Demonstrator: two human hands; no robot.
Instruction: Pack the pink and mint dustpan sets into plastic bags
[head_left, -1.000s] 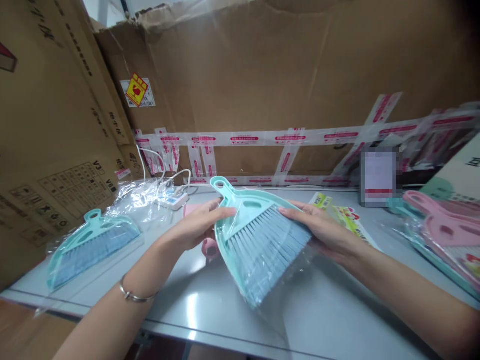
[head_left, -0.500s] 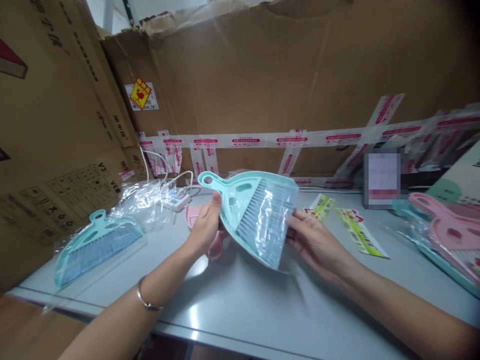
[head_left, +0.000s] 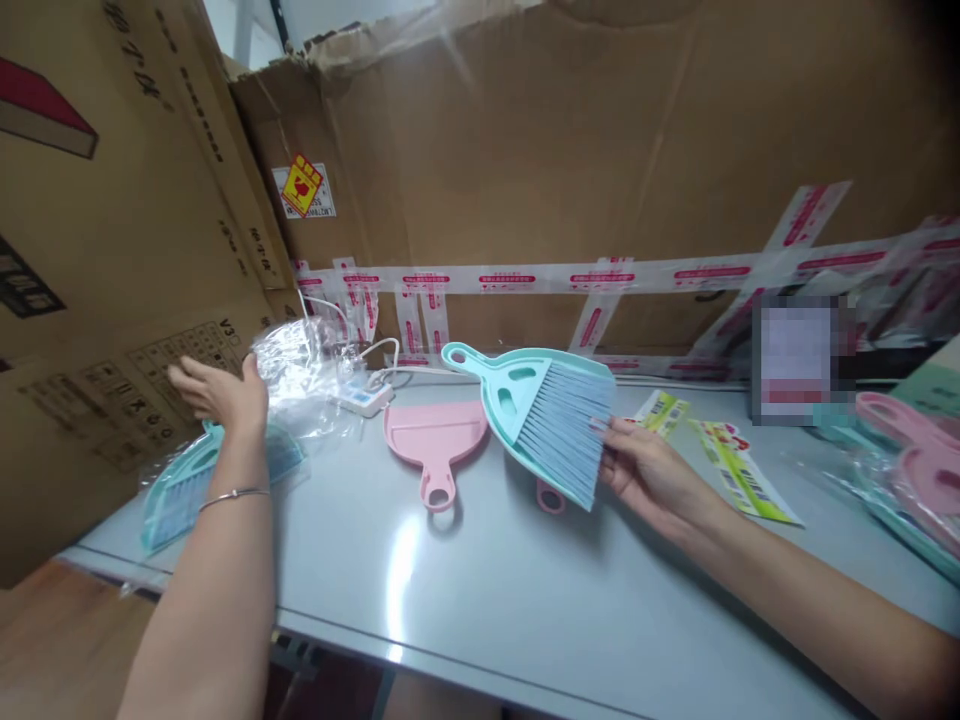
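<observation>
My right hand (head_left: 645,472) grips the wide end of a teal dustpan with a blue-bristled brush nested in it (head_left: 540,415), holding it tilted above the grey table (head_left: 480,600). My left hand (head_left: 221,392) is out at the far left with fingers spread, touching a pile of clear plastic bags (head_left: 300,375). Just below that hand lies a bagged teal dustpan-and-brush set (head_left: 184,490). A pink dustpan (head_left: 435,445) lies flat on the table between my hands, and a pink handle ring (head_left: 550,497) shows under the held set.
Large cardboard boxes (head_left: 525,150) wall the back and left. A white power strip (head_left: 364,398) with cables sits at the back. Printed label cards (head_left: 739,470) lie right of my right hand. Bagged pink and teal sets (head_left: 911,470) are stacked at the far right.
My left hand let go of the teal set and swung left to the plastic bags. The right hand alone now holds the set, further right. The pink dustpan has come into view.
</observation>
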